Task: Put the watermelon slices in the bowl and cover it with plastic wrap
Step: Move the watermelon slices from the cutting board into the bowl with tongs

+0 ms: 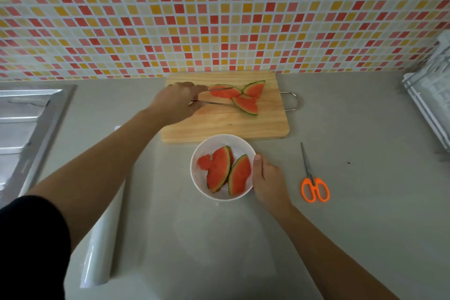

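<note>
Partway through: two slices (225, 171) in the white bowl (243, 143), three slices (239, 97) left on the board (224, 126) behind it. Wrapping not begun; wrap roll (102, 246) at near left, with a clear sheet apparently drawn out flat across the counter toward the bowl. Scissors (314, 182) well to the right, untouched.

Left hand (177, 102) out over the board, fingers closed on thin metal tongs (216, 96), the two arms straddling the left slice; firm pinch or not, cannot tell. Right hand (266, 178) cupped against the bowl's right rim, thumb on the edge, steadying.

Bowl slices leaning side by side, long axes running near-to-far, green rinds curving rightward, red flesh facing up and left. Board slices fanned out: rinds to the outside, tips meeting near the middle.

Left to do: move three slices, then cut and stretch wrap over the rim.
</note>
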Available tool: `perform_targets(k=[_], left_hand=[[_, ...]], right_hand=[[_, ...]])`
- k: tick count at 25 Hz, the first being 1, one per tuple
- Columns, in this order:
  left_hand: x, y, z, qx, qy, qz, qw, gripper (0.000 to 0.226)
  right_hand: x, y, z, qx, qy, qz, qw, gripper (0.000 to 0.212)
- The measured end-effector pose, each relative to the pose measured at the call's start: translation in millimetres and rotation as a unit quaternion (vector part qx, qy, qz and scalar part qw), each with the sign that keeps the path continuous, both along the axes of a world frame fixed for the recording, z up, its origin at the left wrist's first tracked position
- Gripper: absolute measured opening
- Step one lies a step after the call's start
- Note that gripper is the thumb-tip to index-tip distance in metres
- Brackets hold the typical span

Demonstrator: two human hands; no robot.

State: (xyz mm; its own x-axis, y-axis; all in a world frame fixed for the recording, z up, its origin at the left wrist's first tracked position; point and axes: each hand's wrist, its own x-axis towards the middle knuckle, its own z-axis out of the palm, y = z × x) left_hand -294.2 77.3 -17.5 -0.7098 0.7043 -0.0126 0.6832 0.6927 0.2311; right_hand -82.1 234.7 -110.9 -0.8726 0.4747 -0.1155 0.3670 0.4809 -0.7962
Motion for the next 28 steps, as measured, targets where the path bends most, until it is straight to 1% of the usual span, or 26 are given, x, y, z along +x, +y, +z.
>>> perform_targets(k=[3,6,10,13,15,17,19,21,25,28], left_hand=[[-22.7,12.4,-24.8,-0.028,-0.027,-0.008,0.999,0.044],[-47.8,25.0,-28.9,-0.047,-0.054,-0.044,0.996,0.044],[-69.5,31.7,-28.2,-0.058,-0.096,-0.089,0.99,0.04],[-69.9,31.7,-33.0,-0.031,-0.107,-0.084,0.99,0.037],[-61.9,29.3,-38.0,-0.001,-0.102,-0.077,0.992,0.037],[-50.1,24.7,-43.5,0.035,-0.067,-0.087,0.993,0.036],[-36.4,18.7,-47.9,0.063,-0.032,-0.094,0.993,0.034],[-24.0,11.6,-52.9,0.084,-0.017,-0.08,0.993,0.033],[-9.1,-5.1,-52.3,0.147,-0.054,-0.011,0.988,0.031],[1.9,-25.7,-39.9,0.176,-0.061,-0.012,0.982,0.028]], right_hand=[[-0.2,0.0,-2.7,-0.003,0.005,0.002,1.0,0.038],[-0.2,-0.3,-2.5,-0.008,0.014,0.009,1.0,0.041],[0.5,-0.2,-0.3,-0.016,0.013,0.014,1.0,0.036],[0.0,-0.5,0.0,-0.014,0.013,0.015,1.0,0.036],[-0.2,-0.1,-0.9,-0.013,0.01,0.013,1.0,0.042],[0.3,-0.8,-1.2,-0.013,0.013,0.012,1.0,0.045],[1.5,-1.2,-1.4,-0.008,0.014,0.011,1.0,0.042],[1.8,-0.5,-2.9,-0.001,0.011,0.01,1.0,0.038],[-0.1,-0.1,-4.1,0.003,0.007,-0.002,1.0,0.036],[-0.3,-1.4,-4.0,-0.003,0.0,-0.003,1.0,0.035]])
